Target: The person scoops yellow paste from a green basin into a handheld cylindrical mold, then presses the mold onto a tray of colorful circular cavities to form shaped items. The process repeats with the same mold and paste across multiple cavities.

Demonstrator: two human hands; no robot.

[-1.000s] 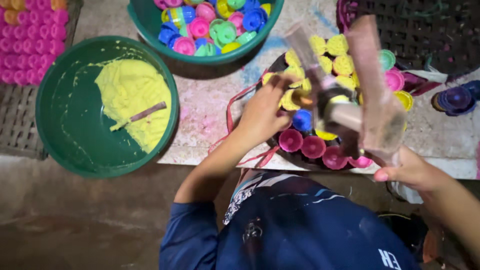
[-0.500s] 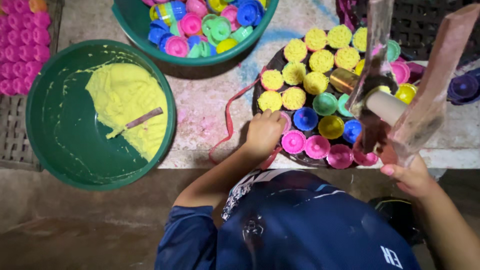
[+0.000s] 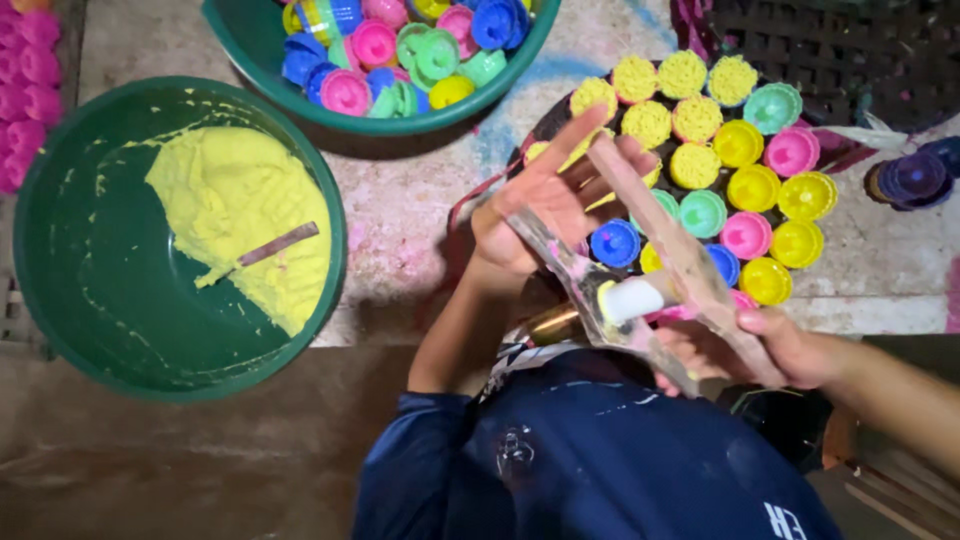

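While your right hand (image 3: pixel 770 350) gripped the hinged wooden press (image 3: pixel 650 270), your left hand (image 3: pixel 545 205), fingers spread and empty, touched its upper arm; the filled moulds (image 3: pixel 700 160) lay at one o'clock, so loading looked due next.

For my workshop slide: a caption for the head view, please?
Right hand gripping a wooden press tool, left hand over colourful moulds.

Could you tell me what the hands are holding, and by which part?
The right hand grips the wooden two-armed tool at its lower end; the left hand, fingers spread, rests against its arms.
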